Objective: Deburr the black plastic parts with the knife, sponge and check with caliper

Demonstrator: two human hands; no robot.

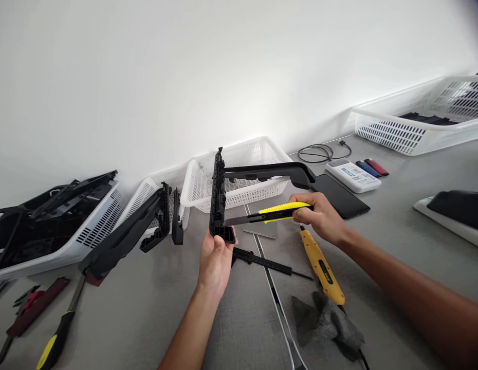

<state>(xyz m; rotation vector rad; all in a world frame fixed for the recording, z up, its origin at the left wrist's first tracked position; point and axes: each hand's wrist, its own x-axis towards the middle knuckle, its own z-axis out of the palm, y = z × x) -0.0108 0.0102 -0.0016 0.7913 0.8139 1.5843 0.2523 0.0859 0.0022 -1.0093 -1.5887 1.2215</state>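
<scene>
My left hand (216, 259) is closed around the lower end of a black moulded plastic part (219, 192), which stands upright with a long arm reaching off to the right. My right hand (319, 215) grips a yellow and black utility knife (282, 210). The knife's blade points left, its tip at the ribbed lower end of the part; whether it touches cannot be made out. Just below the knife lies a black caliper (268, 263) on the table. Below my right hand rests a yellow rotary tool (322, 267).
White baskets stand along the wall: one (192, 187) behind the part, another (104, 221) at left piled with black parts, another (393, 136) at far right. A grey cloth (327, 321), a white scale (353, 174), a black tablet (339, 198) and a yellow-black handled tool (61, 329) lie around.
</scene>
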